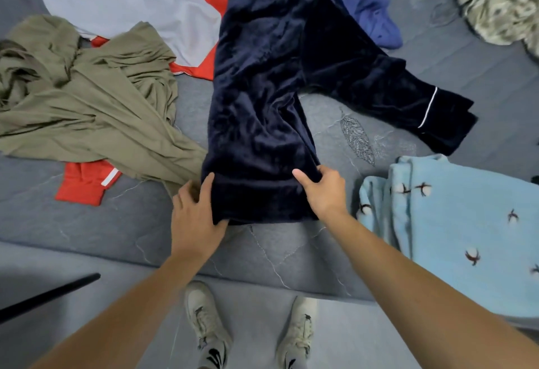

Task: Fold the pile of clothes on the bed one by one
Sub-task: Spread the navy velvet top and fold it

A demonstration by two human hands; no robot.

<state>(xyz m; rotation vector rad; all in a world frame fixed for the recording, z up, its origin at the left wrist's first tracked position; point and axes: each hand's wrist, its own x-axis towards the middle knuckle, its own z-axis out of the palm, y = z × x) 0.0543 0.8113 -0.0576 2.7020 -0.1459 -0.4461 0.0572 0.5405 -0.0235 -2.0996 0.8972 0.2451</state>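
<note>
On the grey bed (122, 231), between the olive garment (87, 100) at the left and the folded light-blue fleece (455, 222) at the right, the navy velvet garment (262, 91) runs from far to near, one cuffed part splayed right. To fold it well, I judge that splayed part should be brought over the straight one, edges matched, before halving. Both hands grip its near hem: left hand (195, 211) on the left corner, right hand (323, 190) pinching the right.

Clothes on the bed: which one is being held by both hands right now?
The dark navy velvety garment with white piping. The left hand and right hand grip its near hem; the others lie untouched.
</note>
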